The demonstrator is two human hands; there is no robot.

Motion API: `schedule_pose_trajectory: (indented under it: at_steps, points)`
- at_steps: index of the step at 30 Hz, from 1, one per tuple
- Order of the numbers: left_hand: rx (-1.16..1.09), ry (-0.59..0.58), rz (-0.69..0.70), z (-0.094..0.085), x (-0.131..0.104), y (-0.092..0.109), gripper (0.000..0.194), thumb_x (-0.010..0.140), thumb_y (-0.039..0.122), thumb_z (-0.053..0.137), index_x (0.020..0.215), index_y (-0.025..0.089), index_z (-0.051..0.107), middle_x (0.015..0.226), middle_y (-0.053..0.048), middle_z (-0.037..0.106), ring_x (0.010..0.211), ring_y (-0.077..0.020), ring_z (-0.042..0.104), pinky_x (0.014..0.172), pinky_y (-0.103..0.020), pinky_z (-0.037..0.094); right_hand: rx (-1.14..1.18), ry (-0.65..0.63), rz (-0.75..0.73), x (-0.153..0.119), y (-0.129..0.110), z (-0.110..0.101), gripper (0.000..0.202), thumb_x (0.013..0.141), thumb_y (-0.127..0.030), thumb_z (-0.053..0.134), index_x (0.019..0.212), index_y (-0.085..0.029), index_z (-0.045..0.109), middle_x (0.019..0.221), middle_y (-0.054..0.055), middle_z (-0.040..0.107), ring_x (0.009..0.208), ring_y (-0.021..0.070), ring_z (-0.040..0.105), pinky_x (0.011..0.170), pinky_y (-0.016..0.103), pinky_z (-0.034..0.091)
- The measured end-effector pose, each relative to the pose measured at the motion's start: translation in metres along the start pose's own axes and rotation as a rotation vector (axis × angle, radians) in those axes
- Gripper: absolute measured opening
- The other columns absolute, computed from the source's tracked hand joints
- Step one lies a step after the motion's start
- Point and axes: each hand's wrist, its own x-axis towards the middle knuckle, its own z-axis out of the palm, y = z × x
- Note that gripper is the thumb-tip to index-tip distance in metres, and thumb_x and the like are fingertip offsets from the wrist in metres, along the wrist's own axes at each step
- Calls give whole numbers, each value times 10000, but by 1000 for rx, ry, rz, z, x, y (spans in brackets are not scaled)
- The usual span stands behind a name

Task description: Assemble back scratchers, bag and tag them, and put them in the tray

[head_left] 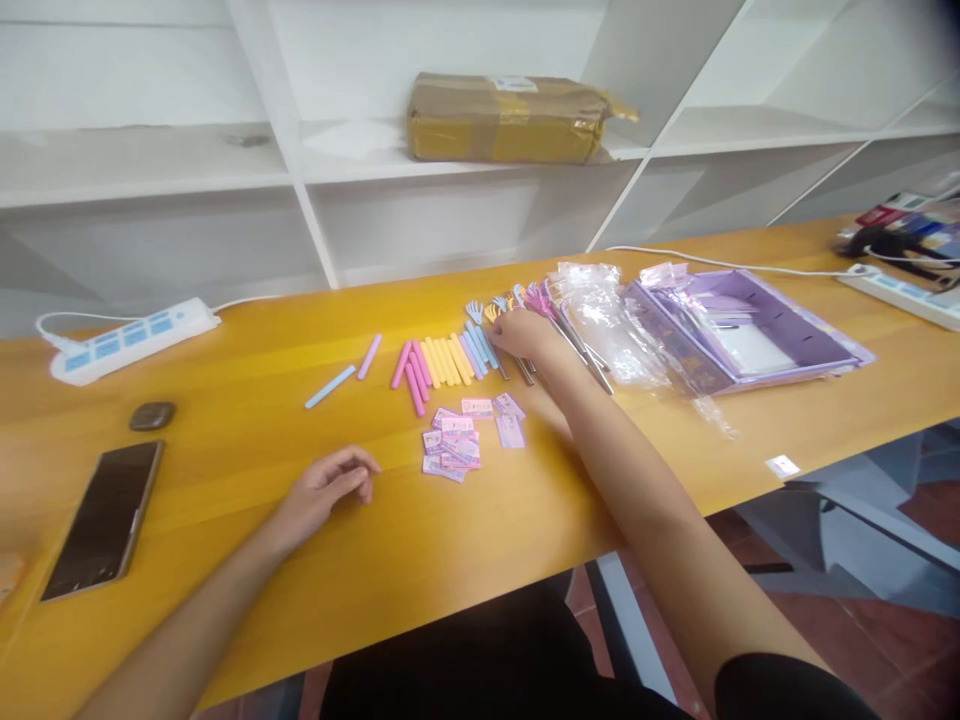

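Observation:
My right hand [521, 335] reaches over a row of telescopic back scratchers with small hand-shaped heads. Its fingers close on a back scratcher beside a yellow head [493, 312]; the exact grip is partly hidden. A blue head [474, 312] lies just left of it, pink heads [536, 298] to the right. Metal rods [596, 372] stick out past my wrist. Left of the fingers are coloured tubes: blue, yellow [448, 360] and pink [417, 375]. My left hand [330, 488] rests on the table, fingers loosely curled, holding nothing, left of a pile of small printed cards [454, 445].
A purple box [795, 310] stands at the right, with clear plastic bags [607, 325] beside it. A blue tube [330, 387] and a purple tube [369, 357] lie apart. At the left are a phone [105, 520], a small dark case [152, 416] and a power strip [139, 340].

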Motion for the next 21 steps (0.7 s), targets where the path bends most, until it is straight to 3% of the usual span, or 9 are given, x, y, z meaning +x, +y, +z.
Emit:
schedule_pose_trajectory:
  at_steps: [4, 7, 10, 12, 16, 21]
  points:
    - [479, 466, 229, -29, 7, 8, 218, 1029, 393, 554, 1017, 235, 703, 1061, -69, 701, 1049, -262, 668, 1024, -441, 508, 12, 1, 41, 2, 0, 4, 416, 1041, -370, 512, 1215, -105, 782, 1213, 217, 766, 1182, 307, 696, 966, 332, 507]
    - [899, 630, 318, -60, 13, 10, 289, 1022, 380, 539, 1186, 246, 736, 1410, -130, 630, 1354, -353, 559, 1212, -579, 369, 17, -15, 56, 2, -1, 6, 412, 1021, -337, 532, 1266, -98, 761, 1241, 225, 756, 1189, 324, 704, 971, 359, 523]
    - [1068, 550, 289, -79, 18, 0, 402, 1054, 393, 484, 1363, 252, 699, 1688, -141, 423, 1527, -402, 398, 1264, -643, 281, 21, -24, 66, 3, -3, 10, 417, 982, -297, 577, 1302, -87, 743, 1261, 236, 745, 1184, 345, 714, 954, 379, 540]
    - [1123, 463, 263, -81, 24, -10, 452, 1062, 414, 476, 1456, 274, 650, 1725, -112, 397, 1553, -409, 344, 1266, -639, 281, 26, -23, 80, 3, -5, 12, 422, 969, -288, 598, 1302, -71, 740, 1234, 247, 748, 1184, 349, 716, 948, 376, 543]
    - [1151, 471, 283, -73, 34, -18, 474, 1052, 391, 479, 1471, 236, 639, 1569, -131, 585, 1446, -387, 446, 1226, -586, 351, 47, -13, 114, -4, -9, 7, 411, 942, -303, 646, 1243, -47, 755, 1137, 254, 760, 1135, 348, 727, 921, 363, 542]
    - [1113, 587, 338, -67, 30, -10, 285, 1028, 319, 506, 1070, 215, 768, 1124, -131, 741, 1073, -318, 652, 1040, -508, 478, 111, 117, 134, -31, -6, -26, 271, 919, -305, 645, 1039, -98, 772, 950, 199, 760, 940, 311, 721, 811, 360, 511]
